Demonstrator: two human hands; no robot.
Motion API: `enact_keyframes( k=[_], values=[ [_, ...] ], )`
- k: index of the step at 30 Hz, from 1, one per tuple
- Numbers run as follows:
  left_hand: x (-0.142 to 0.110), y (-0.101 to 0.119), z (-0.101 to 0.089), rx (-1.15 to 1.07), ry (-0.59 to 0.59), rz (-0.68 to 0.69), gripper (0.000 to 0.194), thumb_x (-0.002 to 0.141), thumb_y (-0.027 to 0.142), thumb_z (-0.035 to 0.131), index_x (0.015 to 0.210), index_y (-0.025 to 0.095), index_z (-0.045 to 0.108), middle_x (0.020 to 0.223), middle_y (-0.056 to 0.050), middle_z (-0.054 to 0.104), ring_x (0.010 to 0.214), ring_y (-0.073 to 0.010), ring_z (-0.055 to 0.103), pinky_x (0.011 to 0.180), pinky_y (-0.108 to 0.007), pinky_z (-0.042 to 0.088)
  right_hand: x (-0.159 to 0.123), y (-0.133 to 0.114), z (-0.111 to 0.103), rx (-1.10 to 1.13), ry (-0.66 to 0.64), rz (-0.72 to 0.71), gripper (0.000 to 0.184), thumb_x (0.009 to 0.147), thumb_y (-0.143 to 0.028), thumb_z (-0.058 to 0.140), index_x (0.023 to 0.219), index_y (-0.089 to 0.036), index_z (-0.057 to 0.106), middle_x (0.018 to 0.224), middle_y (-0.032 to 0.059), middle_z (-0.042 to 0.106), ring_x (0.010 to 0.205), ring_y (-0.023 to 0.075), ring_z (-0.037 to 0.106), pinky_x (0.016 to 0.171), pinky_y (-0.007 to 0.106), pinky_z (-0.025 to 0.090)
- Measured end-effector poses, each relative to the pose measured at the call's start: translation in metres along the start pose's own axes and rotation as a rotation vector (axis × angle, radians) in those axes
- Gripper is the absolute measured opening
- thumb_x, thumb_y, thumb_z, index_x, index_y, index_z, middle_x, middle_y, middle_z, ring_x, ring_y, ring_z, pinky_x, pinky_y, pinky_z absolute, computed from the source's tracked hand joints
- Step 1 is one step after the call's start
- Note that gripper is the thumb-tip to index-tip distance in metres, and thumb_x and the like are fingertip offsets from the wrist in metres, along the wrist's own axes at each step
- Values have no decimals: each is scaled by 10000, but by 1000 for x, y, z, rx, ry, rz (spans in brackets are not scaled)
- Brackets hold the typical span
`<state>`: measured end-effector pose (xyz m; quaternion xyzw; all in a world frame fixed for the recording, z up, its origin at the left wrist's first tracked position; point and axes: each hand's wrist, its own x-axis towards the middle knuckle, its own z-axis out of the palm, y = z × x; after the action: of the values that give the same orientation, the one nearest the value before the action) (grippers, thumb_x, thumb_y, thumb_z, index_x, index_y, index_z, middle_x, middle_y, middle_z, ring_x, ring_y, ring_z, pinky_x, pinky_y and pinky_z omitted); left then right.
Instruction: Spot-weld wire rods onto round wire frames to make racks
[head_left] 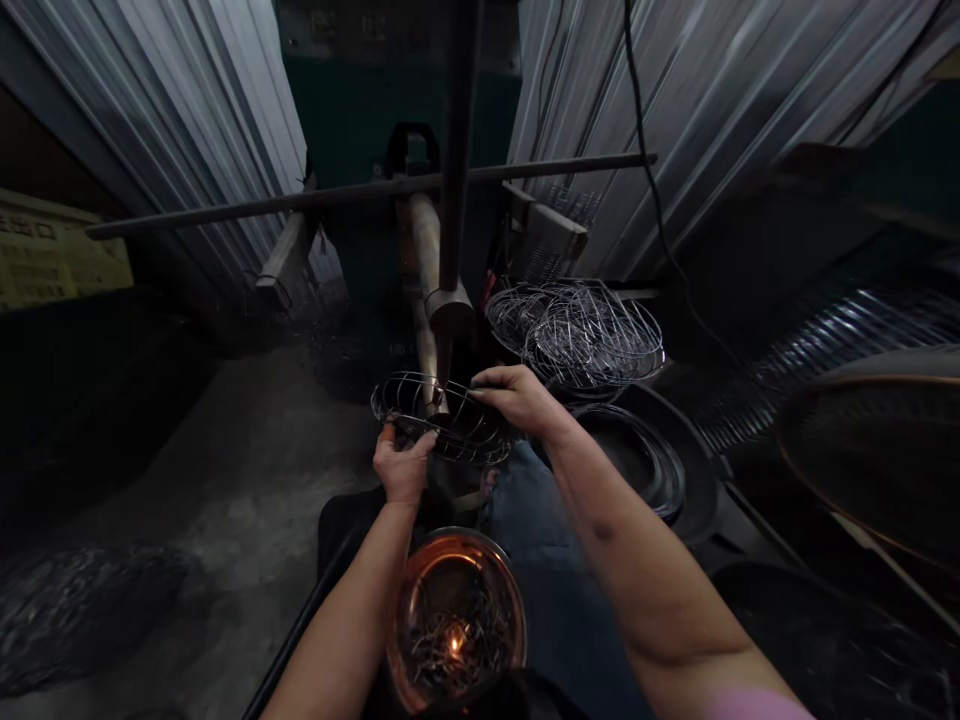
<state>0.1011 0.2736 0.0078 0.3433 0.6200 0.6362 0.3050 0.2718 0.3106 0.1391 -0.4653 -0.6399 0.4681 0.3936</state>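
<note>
A round, shallow basket of thin metal wire (480,452) is tilted around the lower tip of a machine's metal electrode arms (442,395). My left hand (401,465) grips its near left rim, the thumb lying along the wire. At the far right rim, the fingers of my right hand (517,395) are pinched together close beside the electrode tip. Whether a small piece is also between those fingertips is too dark to make out. Below my hands, a shiny metal bowl (517,590) holds many short bent wire pieces (450,655) and reflects an orange glow.
A heap of wire baskets (592,335) lies to the right of the machine (337,110). Nearer, wire rings (660,465) rest in a dark round tub. A horizontal bar (247,208) crosses ahead, and a cable (649,170) hangs at right. A yellow crate (60,255) stands far left.
</note>
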Motion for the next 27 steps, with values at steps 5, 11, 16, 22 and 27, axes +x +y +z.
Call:
enact_keyframes(
  k=[5,11,16,22,27],
  values=[
    [0,-1,1,-53,-8,-78,487,540,306,823,968,133,667,839,-48,681,716,-162,636,661,-251,498,8,3,1,-25,11,-13,272,635,-415,698,718,-156,689,624,-18,566,597,127,491,579,261,396],
    [-4,-5,6,-227,-62,-148,475,493,276,846,913,135,674,798,-46,681,711,-163,638,681,-262,499,-18,15,-34,52,-141,203,387,609,-450,770,829,-136,715,653,-5,604,574,115,512,576,266,424],
    [-9,-6,12,-441,-14,-273,456,450,203,850,859,127,663,790,-29,674,707,-143,627,715,-272,497,-20,13,-25,34,-60,91,328,610,-398,748,813,-140,745,723,20,662,674,155,573,663,293,464],
    [-8,1,15,-545,98,-390,495,396,147,854,836,117,631,709,10,632,618,-106,588,632,-245,473,11,3,-4,-169,-29,-61,168,676,-286,671,749,-156,747,710,3,674,731,165,593,720,280,454],
    [-9,4,18,-568,109,-443,556,386,126,859,885,128,613,729,6,639,606,-102,585,584,-227,454,17,4,-5,-194,3,-24,135,649,-248,688,739,-162,739,714,-3,672,755,169,602,745,279,454]
  ],
)
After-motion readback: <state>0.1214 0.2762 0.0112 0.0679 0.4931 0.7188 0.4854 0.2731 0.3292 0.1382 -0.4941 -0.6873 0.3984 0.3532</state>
